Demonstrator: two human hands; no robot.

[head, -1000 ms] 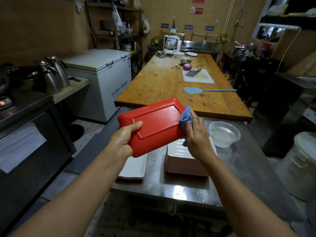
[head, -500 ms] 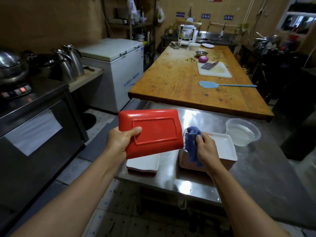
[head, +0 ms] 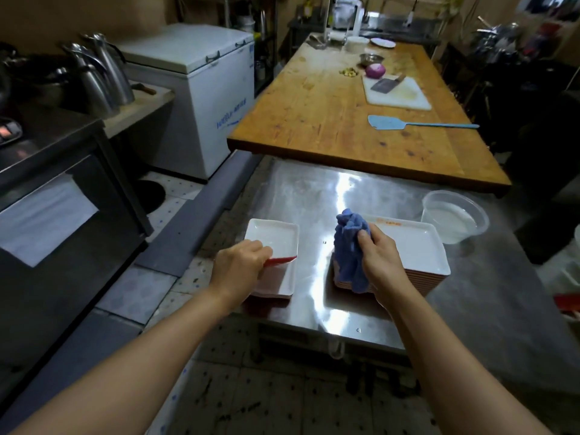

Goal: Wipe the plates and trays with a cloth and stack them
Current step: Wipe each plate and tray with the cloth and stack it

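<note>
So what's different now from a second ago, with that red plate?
The left hand has turned the plate white side up and lowered it from in front of the chest onto the small stack at the left, still gripping its edge. The right hand took the blue cloth off the plate and holds it over the tall stack. The water bowl stays put.

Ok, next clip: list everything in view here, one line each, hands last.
steel table: one, grey, nearest
plate being set down: one, white top, red underside, on small pile at left
plate stack: one, white-topped, at right
cloth: one, blue, bunched
water tub: one, clear, far right
wooden table: one, brown, behind
spatula: one, light blue
cutting board: one, white, cleaver on it
red onion: one
chest freezer: one, white, left
jugs: two, steel
left hand: holds plate
right hand: grips cloth
</note>
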